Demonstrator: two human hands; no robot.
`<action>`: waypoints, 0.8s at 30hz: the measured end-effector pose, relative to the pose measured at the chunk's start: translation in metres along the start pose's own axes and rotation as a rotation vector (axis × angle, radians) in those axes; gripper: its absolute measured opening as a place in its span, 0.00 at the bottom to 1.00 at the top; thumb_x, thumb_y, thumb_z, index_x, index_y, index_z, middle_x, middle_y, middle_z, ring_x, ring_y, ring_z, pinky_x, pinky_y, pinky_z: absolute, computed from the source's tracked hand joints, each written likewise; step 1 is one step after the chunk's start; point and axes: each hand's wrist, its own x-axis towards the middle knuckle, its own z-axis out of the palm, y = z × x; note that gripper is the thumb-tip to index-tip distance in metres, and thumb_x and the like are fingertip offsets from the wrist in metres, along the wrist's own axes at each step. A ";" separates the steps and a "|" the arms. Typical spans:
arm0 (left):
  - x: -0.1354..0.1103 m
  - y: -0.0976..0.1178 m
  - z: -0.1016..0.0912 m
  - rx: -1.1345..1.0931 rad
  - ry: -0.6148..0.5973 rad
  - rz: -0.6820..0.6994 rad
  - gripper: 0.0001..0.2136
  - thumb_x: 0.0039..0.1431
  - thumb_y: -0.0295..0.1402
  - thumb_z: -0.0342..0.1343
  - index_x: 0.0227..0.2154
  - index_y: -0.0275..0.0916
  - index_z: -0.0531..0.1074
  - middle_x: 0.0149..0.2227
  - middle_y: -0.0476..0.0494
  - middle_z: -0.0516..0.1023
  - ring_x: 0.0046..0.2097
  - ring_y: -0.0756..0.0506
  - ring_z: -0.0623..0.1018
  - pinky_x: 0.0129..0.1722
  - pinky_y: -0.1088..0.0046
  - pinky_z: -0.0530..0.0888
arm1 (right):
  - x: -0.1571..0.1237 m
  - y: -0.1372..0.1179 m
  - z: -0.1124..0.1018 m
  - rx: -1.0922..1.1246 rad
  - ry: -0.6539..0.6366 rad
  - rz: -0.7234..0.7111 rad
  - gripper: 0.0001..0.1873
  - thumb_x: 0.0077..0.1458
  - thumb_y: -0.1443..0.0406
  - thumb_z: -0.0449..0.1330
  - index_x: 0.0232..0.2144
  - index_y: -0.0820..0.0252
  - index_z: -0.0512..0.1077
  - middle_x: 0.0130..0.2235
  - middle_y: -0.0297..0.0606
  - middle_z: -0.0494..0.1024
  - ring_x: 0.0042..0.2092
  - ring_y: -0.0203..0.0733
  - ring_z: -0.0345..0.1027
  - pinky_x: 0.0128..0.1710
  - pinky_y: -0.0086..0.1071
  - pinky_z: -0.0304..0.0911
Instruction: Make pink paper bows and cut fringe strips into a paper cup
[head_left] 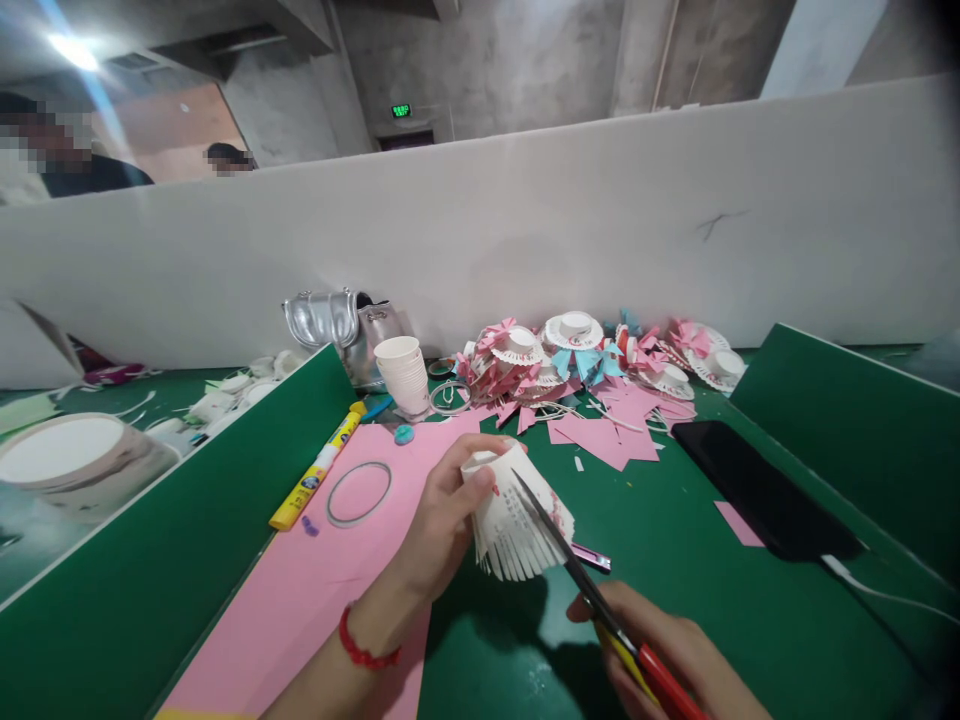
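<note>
My left hand [448,510] is closed round the base of a white paper cup [517,510] with red print, held above the green table. The cup's side is cut into many narrow strips along its lower edge. In my right hand [637,630] is a pair of scissors [581,575] with red and yellow handles. Their dark blades lie against the right side of the cup, pointing up and left. Beneath the cup, a small pink-handled cutter [592,557] rests on the table, partly hidden.
Pink paper [285,620] covers the left side, with a yellow glue tube [319,468] and a tape ring [360,493]. Behind stand stacked cups [403,375] and cut-cup crafts [574,330]. A black phone [757,485] lies right. Green dividers [225,490] flank me; people sit beyond the wall.
</note>
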 end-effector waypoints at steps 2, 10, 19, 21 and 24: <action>0.001 0.002 0.001 -0.017 0.089 0.007 0.10 0.47 0.38 0.58 0.33 0.40 0.70 0.31 0.47 0.73 0.29 0.49 0.71 0.29 0.74 0.67 | 0.003 0.005 0.000 0.000 -0.050 0.109 0.36 0.42 0.35 0.43 0.39 0.54 0.65 0.20 0.29 0.62 0.20 0.34 0.49 0.19 0.27 0.46; 0.007 0.006 0.002 -0.003 0.224 -0.007 0.09 0.49 0.35 0.56 0.33 0.39 0.68 0.26 0.51 0.70 0.27 0.51 0.70 0.27 0.77 0.66 | 0.007 0.012 -0.002 -0.005 -0.128 0.146 0.31 0.45 0.39 0.44 0.37 0.55 0.63 0.21 0.28 0.62 0.20 0.32 0.48 0.19 0.26 0.43; 0.004 0.005 0.001 0.103 0.126 -0.041 0.10 0.47 0.38 0.58 0.32 0.40 0.68 0.25 0.51 0.69 0.26 0.51 0.69 0.26 0.76 0.64 | 0.008 0.018 -0.002 0.116 -0.140 0.152 0.28 0.51 0.42 0.42 0.39 0.56 0.64 0.19 0.27 0.61 0.21 0.33 0.54 0.20 0.26 0.48; 0.004 0.005 0.000 0.137 0.098 -0.035 0.11 0.47 0.39 0.57 0.32 0.41 0.68 0.24 0.52 0.69 0.26 0.51 0.69 0.26 0.77 0.63 | 0.008 0.019 -0.004 0.148 -0.131 0.103 0.30 0.49 0.41 0.45 0.40 0.57 0.64 0.20 0.28 0.62 0.22 0.33 0.55 0.20 0.26 0.51; 0.004 0.004 -0.002 0.172 0.072 -0.024 0.11 0.47 0.40 0.57 0.33 0.41 0.68 0.25 0.52 0.67 0.28 0.50 0.69 0.26 0.77 0.63 | 0.005 0.017 -0.006 0.182 -0.133 0.006 0.34 0.42 0.38 0.50 0.41 0.58 0.65 0.20 0.28 0.63 0.22 0.34 0.56 0.21 0.26 0.56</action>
